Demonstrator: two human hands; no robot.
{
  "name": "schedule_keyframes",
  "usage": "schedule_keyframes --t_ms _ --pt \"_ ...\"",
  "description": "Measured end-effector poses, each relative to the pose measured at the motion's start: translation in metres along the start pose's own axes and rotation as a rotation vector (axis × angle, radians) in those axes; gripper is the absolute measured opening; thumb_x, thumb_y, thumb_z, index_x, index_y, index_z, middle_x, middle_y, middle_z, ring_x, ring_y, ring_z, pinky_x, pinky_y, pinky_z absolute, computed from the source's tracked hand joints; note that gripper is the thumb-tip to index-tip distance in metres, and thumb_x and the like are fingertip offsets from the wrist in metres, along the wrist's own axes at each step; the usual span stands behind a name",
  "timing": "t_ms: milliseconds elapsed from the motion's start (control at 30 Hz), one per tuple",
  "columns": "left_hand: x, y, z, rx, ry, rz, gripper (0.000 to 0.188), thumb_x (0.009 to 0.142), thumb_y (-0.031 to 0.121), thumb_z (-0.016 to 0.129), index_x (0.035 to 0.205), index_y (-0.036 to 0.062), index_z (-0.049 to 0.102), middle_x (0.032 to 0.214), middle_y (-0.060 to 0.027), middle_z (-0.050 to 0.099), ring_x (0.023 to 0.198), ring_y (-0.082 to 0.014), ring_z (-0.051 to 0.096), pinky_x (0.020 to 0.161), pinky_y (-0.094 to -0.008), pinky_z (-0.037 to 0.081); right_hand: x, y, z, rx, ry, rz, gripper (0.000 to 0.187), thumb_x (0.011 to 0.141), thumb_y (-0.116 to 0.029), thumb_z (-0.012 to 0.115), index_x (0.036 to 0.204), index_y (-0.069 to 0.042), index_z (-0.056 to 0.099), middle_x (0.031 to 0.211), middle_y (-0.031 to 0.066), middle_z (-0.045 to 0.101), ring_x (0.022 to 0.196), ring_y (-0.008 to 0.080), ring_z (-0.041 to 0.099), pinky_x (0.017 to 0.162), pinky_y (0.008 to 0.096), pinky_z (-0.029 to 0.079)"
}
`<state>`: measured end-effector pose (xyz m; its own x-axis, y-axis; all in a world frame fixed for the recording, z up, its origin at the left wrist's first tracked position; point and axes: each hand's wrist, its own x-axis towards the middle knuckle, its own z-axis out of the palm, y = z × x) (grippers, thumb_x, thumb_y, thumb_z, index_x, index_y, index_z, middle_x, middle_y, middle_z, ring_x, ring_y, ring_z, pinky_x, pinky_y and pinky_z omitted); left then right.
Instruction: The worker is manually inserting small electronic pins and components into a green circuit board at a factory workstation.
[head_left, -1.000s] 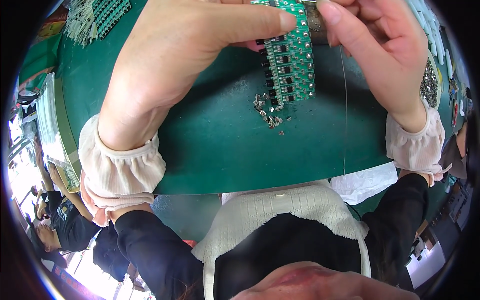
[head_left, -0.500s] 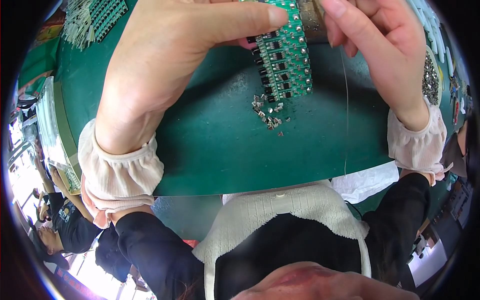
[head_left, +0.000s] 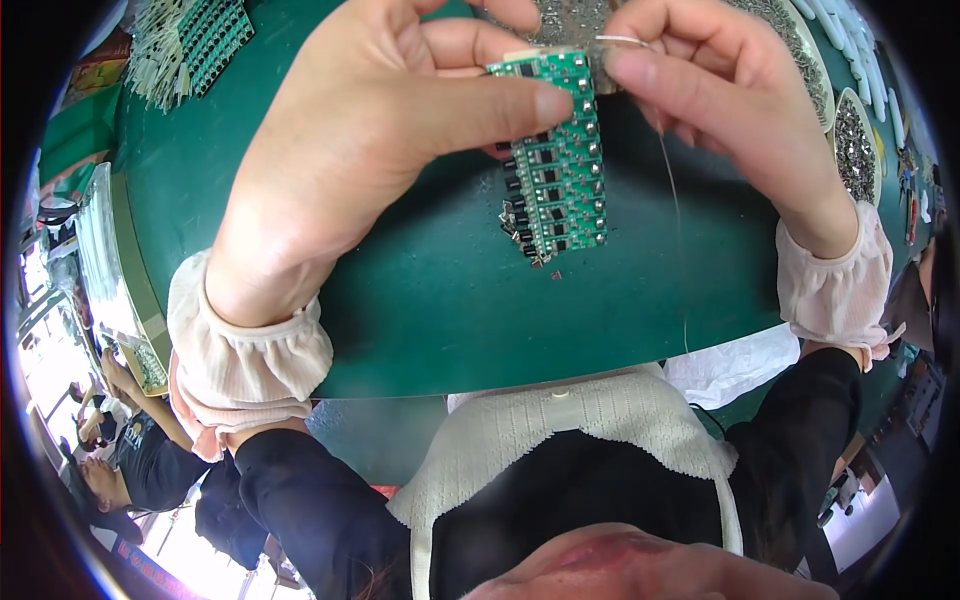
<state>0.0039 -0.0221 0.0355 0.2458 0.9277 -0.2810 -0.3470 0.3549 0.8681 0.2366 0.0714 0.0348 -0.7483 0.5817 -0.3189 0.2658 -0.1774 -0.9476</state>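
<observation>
A green circuit board panel, with rows of small black chips and shiny solder dots, is pinched in my left hand, the thumb lying across its face. Just right of its upper edge is my right hand, closed on a thin silvery solder wire. A short end of the wire points toward the board from between thumb and forefinger; the rest trails down toward the table's near edge. Small metal bits lie by the panel's lower left corner, partly hidden under it.
Beyond my hands is a brownish block, partly covered. Trays of small metal parts and pale blue tubes line the right. More circuit boards with white wires lie far left. A co-worker sits at the left.
My left hand has brought the panel nearer to me and slightly left, over part of the metal bits. My right hand has shifted a little left, and the wire's short end now shows.
</observation>
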Motion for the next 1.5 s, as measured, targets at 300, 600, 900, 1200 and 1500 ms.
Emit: schedule_keyframes --t_ms 300,600,900,1200,1500 --pt "-0.027 0.000 0.032 0.305 0.121 0.102 0.043 0.085 -0.017 0.070 0.117 0.0023 0.050 0.105 -0.0102 0.072 0.095 -0.0151 0.071 0.085 -0.0231 0.055 -0.014 0.005 0.006 -0.215 -0.099 -0.416 0.012 0.092 -0.003 0.074 0.101 -0.001 0.067 0.092 0.0016 0.065 0.073 0.0066 0.059 0.065 0.0194 0.046" --pt "-0.070 -0.006 0.059 1.154 0.039 0.939 0.040 0.076 -0.021 0.074 0.103 -0.0015 0.051 0.101 -0.0283 0.073 0.091 -0.0315 0.075 0.075 -0.0351 0.061 -0.037 -0.004 0.011 -0.476 -0.135 -1.064 0.024 0.077 0.001 0.083 0.098 0.000 0.071 0.082 0.0118 0.070 0.062 0.0228 0.062 0.054 0.0318 0.046" --pt "-0.085 -0.024 0.078 1.235 0.014 1.119 0.037 0.076 -0.019 0.075 0.099 -0.0011 0.053 0.098 -0.0268 0.073 0.087 -0.0326 0.076 0.071 -0.0354 0.062 -0.060 0.009 0.020 -0.464 -0.101 -1.125 0.020 0.079 -0.002 0.084 0.095 0.001 0.072 0.082 0.0108 0.070 0.062 0.0239 0.062 0.053 0.0330 0.046" --pt "-0.088 -0.068 0.080 1.176 0.204 0.898 0.027 0.081 -0.012 0.076 0.098 -0.0010 0.059 0.098 -0.0153 0.075 0.087 -0.0216 0.074 0.078 -0.0301 0.058 -0.072 0.036 0.026 -0.516 -0.108 -0.954 0.016 0.088 -0.009 0.078 0.099 -0.001 0.070 0.089 0.0102 0.070 0.074 0.0241 0.067 0.064 0.0330 0.052" --pt "-0.080 -0.086 0.072 1.149 0.233 0.934 0.056 0.079 -0.015 0.075 0.129 0.0026 0.056 0.137 -0.0183 0.059 0.089 -0.0180 0.071 0.079 -0.0286 0.058 -0.058 0.045 0.018 -0.416 -0.153 -0.781 0.016 0.090 -0.014 0.076 0.096 -0.001 0.069 0.078 0.0051 0.069 0.070 0.0107 0.063 0.064 0.0291 0.049"
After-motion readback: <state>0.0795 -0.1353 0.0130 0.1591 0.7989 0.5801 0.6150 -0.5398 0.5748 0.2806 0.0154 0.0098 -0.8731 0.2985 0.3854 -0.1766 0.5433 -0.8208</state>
